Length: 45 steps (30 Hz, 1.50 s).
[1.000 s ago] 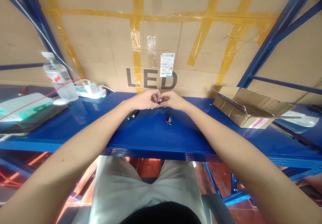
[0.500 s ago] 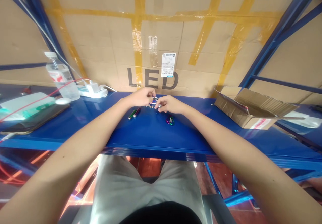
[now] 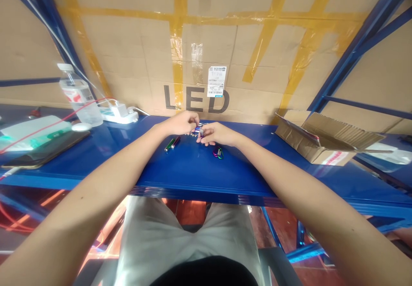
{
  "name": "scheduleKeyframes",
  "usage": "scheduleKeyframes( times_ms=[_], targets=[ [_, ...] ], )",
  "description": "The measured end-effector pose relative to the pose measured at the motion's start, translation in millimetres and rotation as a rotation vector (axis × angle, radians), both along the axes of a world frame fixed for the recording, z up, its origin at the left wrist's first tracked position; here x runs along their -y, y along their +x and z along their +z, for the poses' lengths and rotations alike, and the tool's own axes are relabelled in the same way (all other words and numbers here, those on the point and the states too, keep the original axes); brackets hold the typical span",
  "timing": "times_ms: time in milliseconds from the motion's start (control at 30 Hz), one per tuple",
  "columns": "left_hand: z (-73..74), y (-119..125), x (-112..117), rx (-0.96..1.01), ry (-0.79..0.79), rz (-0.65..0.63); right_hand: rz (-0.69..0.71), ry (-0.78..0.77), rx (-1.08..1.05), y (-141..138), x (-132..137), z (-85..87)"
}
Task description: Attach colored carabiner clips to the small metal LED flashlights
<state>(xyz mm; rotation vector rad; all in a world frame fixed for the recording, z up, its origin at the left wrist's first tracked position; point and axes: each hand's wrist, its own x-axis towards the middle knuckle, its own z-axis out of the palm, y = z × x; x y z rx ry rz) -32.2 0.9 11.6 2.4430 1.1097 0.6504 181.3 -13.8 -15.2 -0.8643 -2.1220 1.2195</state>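
My left hand [image 3: 183, 123] is at the back of the blue table, its fingers curled down at a row of small shiny metal cylinders [image 3: 198, 128]. Whatever its fingertips grip is hidden. Close beside it, my right hand [image 3: 218, 133] pinches a small dark metallic cylinder [image 3: 201, 134] between thumb and fingers. Nearer me on the left lie a green metal tube [image 3: 169, 145] and a dark red metal tube [image 3: 175, 143], side by side. Below my right hand lie small purple and green carabiners [image 3: 218, 152].
An open cardboard box [image 3: 325, 138] stands on the right. At left are a water bottle [image 3: 80, 97], a power strip [image 3: 119, 114], a dark tablet-like slab [image 3: 48, 149] with a white-green packet [image 3: 35, 131], and a red cable. A large taped carton [image 3: 144, 58] rises behind the table.
The cylinder in my right hand has turned, its shiny end no longer facing me, and the right fingers have shifted slightly. My left hand stays nearly in place.
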Motion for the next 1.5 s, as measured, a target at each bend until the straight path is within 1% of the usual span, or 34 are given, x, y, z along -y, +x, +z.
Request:
scheduleKeyframes(
  times_ms=[100, 200, 400, 600, 667, 733, 800, 867, 933, 1033, 1200, 1267, 1333, 1433, 1500],
  targets=[
    [-0.2, 0, 0, 0.010, -0.022, 0.001, -0.028, 0.017, -0.044, 1, -1, -0.8],
    [0.2, 0, 2, 0.026, -0.040, -0.003, -0.056, 0.047, 0.029, 2, -6, -4.7],
    [3.3, 2, 9, 0.049, -0.163, -0.053, -0.054, 0.171, 0.015, 2, -14, -11.9],
    [4.7, 4, 12, 0.024, -0.177, -0.043, -0.059, 0.163, 0.022, 3, -14, -11.3],
    [4.4, 4, 11, 0.021, -0.178, -0.051, -0.058, 0.127, -0.012, 2, -12, -9.3],
    [3.8, 3, 9, 0.025, -0.167, -0.063, -0.057, 0.069, -0.100, 2, -8, -6.7],
    [2.9, 3, 6, 0.035, -0.123, -0.050, -0.052, 0.017, -0.172, 1, -5, -4.3],
    [1.8, 1, 3, 0.040, -0.059, 0.002, -0.019, -0.045, -0.156, 0, -1, -2.7],
    [0.8, 0, 0, 0.036, -0.026, 0.044, 0.027, -0.127, -0.136, 0, 1, -2.2],
    [-0.5, -1, -2, 0.028, -0.038, 0.052, 0.043, -0.211, -0.173, 2, 1, -2.3],
    [-1.4, -1, -3, 0.026, -0.035, 0.055, 0.045, -0.284, -0.119, 4, 3, -1.2],
    [-1.5, -2, -3, 0.024, -0.037, 0.054, 0.030, -0.265, -0.094, 3, 4, 0.2],
    [-1.8, -2, -4, 0.021, -0.036, 0.052, -0.009, -0.188, -0.094, 2, 3, 1.7],
    [-2.8, -3, -6, 0.017, -0.027, 0.049, -0.172, 0.045, -0.115, 1, 1, 2.5],
    [-3.4, -3, -7, 0.015, -0.019, 0.045, -0.244, 0.177, -0.055, 1, -3, 1.0]
  ],
)
